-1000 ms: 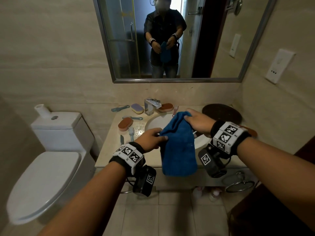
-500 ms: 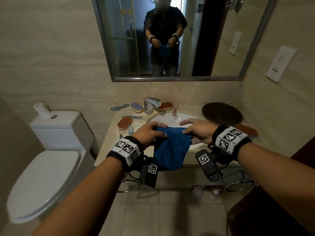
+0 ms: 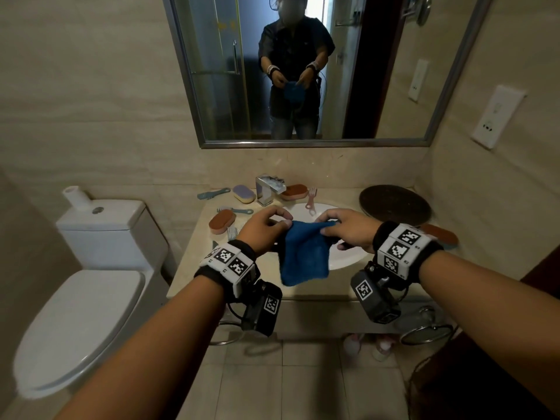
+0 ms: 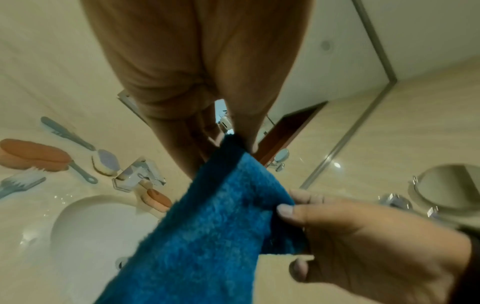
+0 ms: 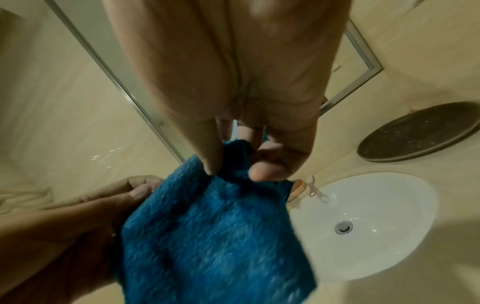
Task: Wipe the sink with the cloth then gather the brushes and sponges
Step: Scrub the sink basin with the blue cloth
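Head view shows the blue cloth, folded shorter than a second ago, at frame centre over the sink; left hand and right hand pinch its top corners, so wiping looks imminent.

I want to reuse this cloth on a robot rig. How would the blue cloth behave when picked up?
Probably floppy: the blue cloth hangs limp below where the left hand and right hand pinch its top edge. Likely light, since fingertip pinches hold it. Its fuzzy pile suggests it grips rather than slips.
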`<state>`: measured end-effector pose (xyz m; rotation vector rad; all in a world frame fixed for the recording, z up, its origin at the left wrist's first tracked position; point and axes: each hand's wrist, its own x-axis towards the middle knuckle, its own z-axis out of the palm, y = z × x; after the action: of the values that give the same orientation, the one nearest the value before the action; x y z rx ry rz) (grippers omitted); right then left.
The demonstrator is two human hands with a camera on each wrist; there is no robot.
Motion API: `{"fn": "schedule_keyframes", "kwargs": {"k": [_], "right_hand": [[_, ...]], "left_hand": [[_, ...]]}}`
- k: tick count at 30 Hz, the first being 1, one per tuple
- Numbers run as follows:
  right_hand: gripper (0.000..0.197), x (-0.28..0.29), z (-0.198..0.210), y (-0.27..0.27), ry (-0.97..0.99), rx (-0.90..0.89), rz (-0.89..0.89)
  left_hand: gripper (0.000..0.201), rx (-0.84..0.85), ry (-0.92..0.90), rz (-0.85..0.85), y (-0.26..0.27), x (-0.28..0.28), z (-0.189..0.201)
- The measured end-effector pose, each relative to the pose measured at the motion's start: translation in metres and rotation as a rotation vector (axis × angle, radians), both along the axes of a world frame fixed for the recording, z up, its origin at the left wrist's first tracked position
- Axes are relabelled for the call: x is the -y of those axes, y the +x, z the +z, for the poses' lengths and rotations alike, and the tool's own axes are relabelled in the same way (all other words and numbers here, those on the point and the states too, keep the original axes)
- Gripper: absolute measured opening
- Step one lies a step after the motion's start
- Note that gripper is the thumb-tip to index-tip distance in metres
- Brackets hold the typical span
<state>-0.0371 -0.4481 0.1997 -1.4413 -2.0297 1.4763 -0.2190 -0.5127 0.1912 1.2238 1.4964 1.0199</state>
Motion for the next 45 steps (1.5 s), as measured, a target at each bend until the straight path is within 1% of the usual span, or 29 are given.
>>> {"fn": "schedule_keyframes", "kwargs": {"k": [1,2,3,4,5,6,11,12,14,16,19,22,24,25,27,28,29,31,32,33,34,35,37,39,41,42,43,45], "right_hand": [[0.015,0.0,0.0,0.001,0.019,0.011,-0.004],[0.015,0.0,0.001,0.002,0.032,0.004,-0.007],[0.016,-0.001,0.001,0.004,0.041,-0.008,-0.016],[0.018,-0.002,0.001,0.006,0.056,-0.021,-0.029],[0.019,-0.002,0.001,0.007,0.074,-0.03,-0.038],[0.02,-0.002,0.002,0.008,0.092,-0.039,-0.042],[0.029,-0.002,0.009,0.011,0.104,-0.05,0.012],[0.032,-0.002,0.01,0.011,0.128,-0.026,0.021],[0.031,-0.005,0.009,0.011,0.223,0.082,0.03],[0.022,-0.007,0.006,0.012,0.29,0.174,0.032],[0.007,-0.004,0.006,0.015,0.291,0.163,0.041],[0.011,0.0,0.01,0.015,0.263,0.086,0.044],[0.011,0.002,0.011,0.014,0.2,0.006,0.02],[0.01,0.003,0.011,0.013,0.169,-0.024,0.005],[0.012,0.004,0.01,0.012,0.141,-0.047,-0.038],[0.012,0.004,0.009,0.012,0.122,-0.071,-0.068],[0.011,0.005,0.008,0.011,0.083,-0.119,-0.096],[0.006,0.007,0.01,0.01,-0.098,-0.289,-0.123],[0.009,0.009,0.012,0.011,-0.204,-0.38,-0.112],[0.018,0.009,0.014,0.013,-0.279,-0.439,-0.087],[0.028,0.009,0.015,0.015,-0.306,-0.449,-0.051],[0.036,0.006,0.014,0.016,-0.287,-0.423,-0.02],[0.041,0.003,0.014,0.02,-0.201,-0.345,0.002],[0.038,0.0,0.009,0.024,-0.13,-0.274,-0.006],[0.033,0.0,0.005,0.03,-0.099,-0.177,0.036],[0.033,0.0,0.002,0.035,-0.098,-0.162,0.06],[0.033,-0.002,-0.002,0.04,-0.112,-0.194,0.072],[0.033,-0.006,-0.007,0.049,-0.217,-0.392,0.056]], "left_hand": [[0.013,0.031,-0.007,-0.016,-0.001,0.001,0.001],[0.023,0.022,-0.013,-0.032,-0.004,0.001,0.002],[0.035,-0.031,-0.017,-0.048,-0.006,0.0,0.002],[0.041,-0.109,-0.016,-0.063,-0.007,0.0,0.003],[0.043,-0.189,-0.008,-0.071,-0.007,0.001,0.004],[0.041,-0.248,0.006,-0.069,-0.006,0.002,0.005],[0.023,-0.41,0.114,0.009,-0.005,0.0,0.007],[0.02,-0.436,0.118,0.021,-0.005,-0.001,0.007],[0.015,-0.486,0.127,0.031,-0.005,-0.001,0.007],[0.009,-0.512,0.122,-0.003,-0.005,-0.002,0.006],[0.009,-0.413,0.071,-0.079,-0.007,-0.003,0.002],[0.011,-0.305,0.0,-0.092,-0.007,-0.002,-0.001],[0.014,-0.183,-0.044,-0.058,-0.004,0.0,-0.003],[0.019,-0.103,-0.071,-0.047,-0.003,0.001,-0.003],[0.036,0.031,-0.11,-0.065,-0.002,0.003,-0.004],[0.045,0.042,-0.12,-0.098,-0.003,0.003,-0.005],[0.052,0.007,-0.129,-0.137,-0.003,0.005,-0.005],[0.052,-0.069,-0.128,-0.163,-0.003,0.004,-0.006],[0.049,-0.059,-0.123,-0.144,-0.002,0.004,-0.007],[0.047,-0.027,-0.117,-0.12,-0.003,0.003,-0.007],[0.044,0.02,-0.107,-0.105,-0.003,0.002,-0.007],[0.041,0.07,-0.1,-0.094,-0.003,0.002,-0.006],[0.035,0.105,-0.08,-0.09,-0.002,0.002,-0.003],[0.031,0.078,-0.064,-0.114,0.001,0.003,-0.001],[0.028,0.035,-0.049,-0.148,0.003,0.004,-0.002],[0.026,0.026,-0.04,-0.158,0.004,0.003,-0.003],[0.025,0.028,-0.028,-0.164,0.006,0.003,-0.004],[0.024,0.057,0.008,-0.175,0.013,0.002,-0.004]]}}
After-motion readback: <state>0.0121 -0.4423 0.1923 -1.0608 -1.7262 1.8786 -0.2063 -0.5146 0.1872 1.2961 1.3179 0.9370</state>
